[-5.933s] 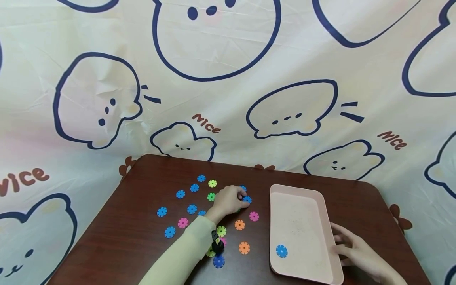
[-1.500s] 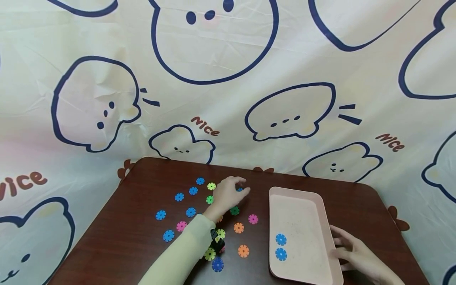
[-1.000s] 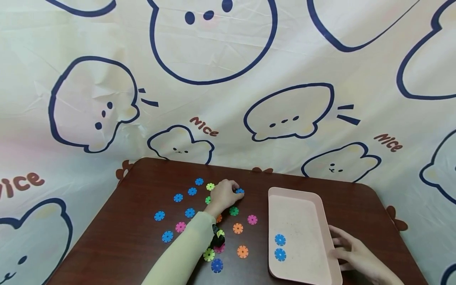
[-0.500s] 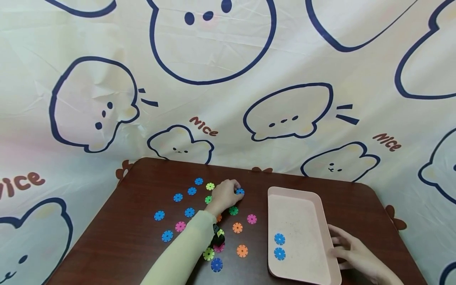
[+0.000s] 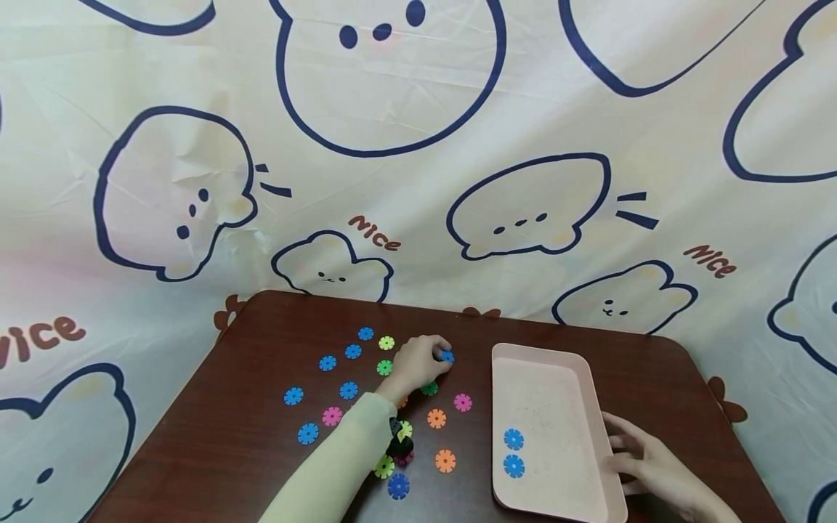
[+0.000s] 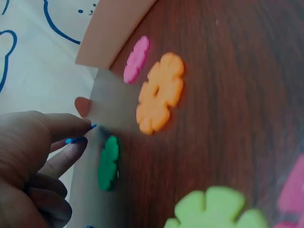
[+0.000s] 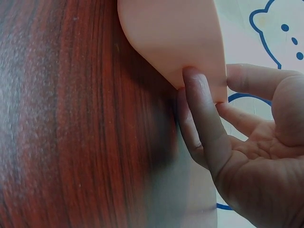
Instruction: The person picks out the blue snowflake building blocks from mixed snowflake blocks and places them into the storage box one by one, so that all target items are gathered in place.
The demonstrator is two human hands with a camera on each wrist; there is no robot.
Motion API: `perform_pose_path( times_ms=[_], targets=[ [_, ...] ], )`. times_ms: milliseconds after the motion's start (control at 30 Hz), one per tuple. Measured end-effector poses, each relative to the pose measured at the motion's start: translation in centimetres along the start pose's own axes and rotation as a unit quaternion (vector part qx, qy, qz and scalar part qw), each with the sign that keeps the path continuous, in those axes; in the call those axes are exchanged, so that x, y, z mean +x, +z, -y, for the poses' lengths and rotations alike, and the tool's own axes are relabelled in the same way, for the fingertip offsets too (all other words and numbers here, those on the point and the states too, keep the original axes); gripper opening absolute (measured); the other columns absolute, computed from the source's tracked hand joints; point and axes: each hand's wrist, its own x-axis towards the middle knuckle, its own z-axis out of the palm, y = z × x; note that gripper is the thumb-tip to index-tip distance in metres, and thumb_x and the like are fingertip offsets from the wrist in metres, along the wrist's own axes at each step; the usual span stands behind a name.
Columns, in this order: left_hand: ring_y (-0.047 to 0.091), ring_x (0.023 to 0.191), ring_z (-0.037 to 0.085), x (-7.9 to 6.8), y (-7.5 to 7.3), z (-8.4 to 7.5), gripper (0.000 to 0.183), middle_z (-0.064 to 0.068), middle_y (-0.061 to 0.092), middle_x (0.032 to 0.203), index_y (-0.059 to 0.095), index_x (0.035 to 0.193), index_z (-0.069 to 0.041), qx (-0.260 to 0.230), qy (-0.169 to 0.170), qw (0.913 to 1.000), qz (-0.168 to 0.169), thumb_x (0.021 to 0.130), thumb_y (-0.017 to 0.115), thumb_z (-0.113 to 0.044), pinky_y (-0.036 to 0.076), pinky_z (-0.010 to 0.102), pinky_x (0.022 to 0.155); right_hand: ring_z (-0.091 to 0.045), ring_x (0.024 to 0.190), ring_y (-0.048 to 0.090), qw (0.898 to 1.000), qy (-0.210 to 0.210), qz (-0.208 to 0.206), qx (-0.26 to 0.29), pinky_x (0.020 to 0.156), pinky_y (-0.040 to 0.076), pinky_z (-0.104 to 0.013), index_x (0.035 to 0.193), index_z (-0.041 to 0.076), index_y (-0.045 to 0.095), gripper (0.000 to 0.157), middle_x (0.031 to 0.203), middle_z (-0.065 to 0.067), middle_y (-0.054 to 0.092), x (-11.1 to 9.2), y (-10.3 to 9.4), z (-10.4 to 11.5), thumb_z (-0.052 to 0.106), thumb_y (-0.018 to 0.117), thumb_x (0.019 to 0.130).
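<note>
Between thumb and index finger, my left hand (image 5: 418, 363) pinches a blue snowflake building disc (image 5: 447, 357) near the back of the table. The left wrist view shows that disc (image 6: 76, 140) almost edge-on at the fingertips, above a dark green disc (image 6: 109, 164). My right hand (image 5: 644, 457) holds the right side of a pale pink tray (image 5: 549, 385). In the right wrist view its fingertips meet the tray's outer wall (image 7: 180, 38) and rim. Inside the tray lie two blue discs, one (image 5: 514, 439) behind the other (image 5: 514, 465).
Several blue discs (image 5: 293, 396) are scattered left of my left arm. Orange discs (image 5: 445, 460) and a pink disc (image 5: 463, 402) lie between arm and tray. A dark blue disc (image 5: 398, 486) lies at the front. Behind the brown table (image 5: 216, 436) hangs a printed cloth (image 5: 418, 189).
A second blue disc now lies in the tray, placed since the oldest frame. My left hand has taken another blue disc and shifted slightly right with it. The right hand stays at the tray.
</note>
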Motion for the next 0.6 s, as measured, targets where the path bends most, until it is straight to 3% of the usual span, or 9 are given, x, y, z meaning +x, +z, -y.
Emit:
perform_pose_path(
  times_ms=[200,367,600],
  targets=[
    [0.064,0.085,0.013,-0.4,0.4,-1.0,0.033,-0.004,0.073,0.098,0.075,0.123,-0.014,-0.063,0.021,0.9978,0.007,0.093,0.081,-0.027,0.054,0.037,0.075,-0.034,0.104,0.069,1.000,0.000,-0.001,-0.001,0.076,0.060,-0.055,0.163,-0.004,0.012,0.085,0.127,-0.024,0.059,0.0,0.0,0.0,0.009,0.067,0.099],
    [0.064,0.093,0.015,-0.9,0.4,-2.7,0.034,-0.010,0.072,0.097,0.075,0.124,-0.015,-0.123,0.044,0.9911,0.026,0.093,0.081,-0.029,0.054,0.038,0.082,-0.034,0.104,0.069,1.000,0.000,0.003,-0.001,0.076,0.060,-0.055,0.162,-0.004,0.012,0.085,0.127,-0.024,0.058,0.0,-0.1,0.0,0.010,0.066,0.099],
    [0.066,0.107,0.021,-1.9,0.8,-5.0,0.032,-0.012,0.072,0.097,0.077,0.121,-0.016,-0.135,0.096,0.9846,0.056,0.092,0.082,-0.028,0.050,0.043,0.098,-0.034,0.105,0.069,1.000,0.000,0.006,-0.001,0.077,0.060,-0.055,0.163,-0.004,0.011,0.085,0.129,-0.025,0.058,0.1,-0.1,0.0,0.009,0.066,0.099]
  ],
)
